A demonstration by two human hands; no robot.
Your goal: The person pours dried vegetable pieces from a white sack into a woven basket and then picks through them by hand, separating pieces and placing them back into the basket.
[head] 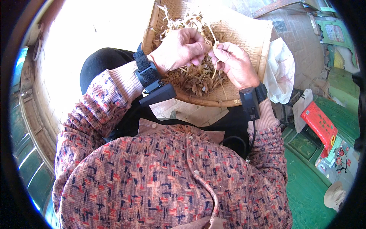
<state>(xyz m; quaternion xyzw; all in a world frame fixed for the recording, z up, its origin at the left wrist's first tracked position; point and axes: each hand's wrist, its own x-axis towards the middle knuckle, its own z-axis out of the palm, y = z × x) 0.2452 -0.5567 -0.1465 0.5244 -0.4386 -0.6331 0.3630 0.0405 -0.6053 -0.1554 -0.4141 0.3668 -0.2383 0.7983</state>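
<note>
Between my thumb and fingers, my right hand (233, 61) pinches a thin, dried plant stalk (213, 33). My left hand (183, 48) meets it from the other side, its thumb and fingers closed on a dry, papery part of the same stalk. Both hands are above a shallow woven bamboo tray (248, 40) that rests across my lap. A heap of dried pods and husks (203, 83) lies in the tray beneath the hands. Small round tan beans (173, 77) show at the heap's left side, partly hidden by my left wrist.
A white plastic bag (278, 71) is against the tray's right side. Farther right, a red printed packet (318, 123) lies on green furniture (306, 183), with a pale hat (334, 196) near its edge. Each wrist wears a strapped black device (250, 103); a cable hangs from the right one.
</note>
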